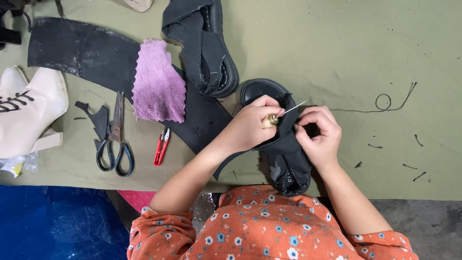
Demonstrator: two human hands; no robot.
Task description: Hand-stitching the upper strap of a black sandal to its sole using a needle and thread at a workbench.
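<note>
On the green cloth (313, 43), left hand (250, 127) grips an awl (276, 117) — its needle aimed at the black shoe (286, 159) — right hand (318, 135) pinches the upper steady.

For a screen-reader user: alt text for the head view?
Left hand drives a wooden-handled awl into a black shoe that the right hand steadies. Scissors, red snips and a purple cloth lie to the left.

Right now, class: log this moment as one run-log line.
left hand: holds awl | right hand: pinches black shoe | thread: on table
</note>
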